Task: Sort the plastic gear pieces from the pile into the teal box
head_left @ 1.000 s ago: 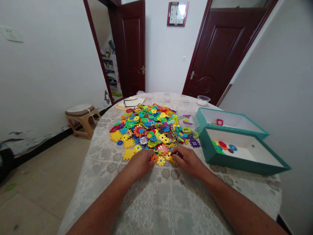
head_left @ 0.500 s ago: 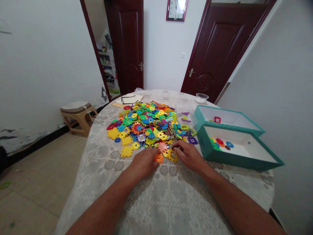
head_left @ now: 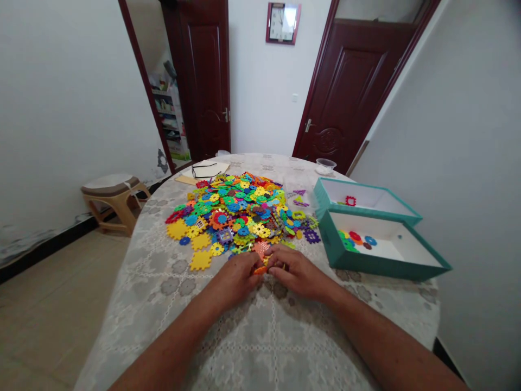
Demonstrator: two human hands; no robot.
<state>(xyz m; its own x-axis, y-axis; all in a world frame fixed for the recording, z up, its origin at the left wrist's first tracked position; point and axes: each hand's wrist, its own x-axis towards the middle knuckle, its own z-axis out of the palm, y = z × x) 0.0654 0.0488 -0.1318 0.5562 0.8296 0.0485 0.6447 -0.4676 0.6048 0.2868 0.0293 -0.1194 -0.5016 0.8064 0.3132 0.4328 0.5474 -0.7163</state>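
A heap of colourful plastic interlocking discs lies on the round table covered by a lace cloth. My left hand and my right hand meet at the near edge of the heap. Both have their fingers curled together around an orange disc held between them; yellow pieces sit right behind the fingertips. Two teal boxes stand to the right: the nearer box holds a few green, red and blue discs, the farther box holds a red one.
A small clear bowl sits at the table's far right edge. Glasses on a paper lie at the far left edge. A low stool stands on the floor to the left. Two dark doors are behind.
Both hands have come together over the orange disc, the right hand sliding left from the yellow pieces. The camera has shifted, moving the scene left.
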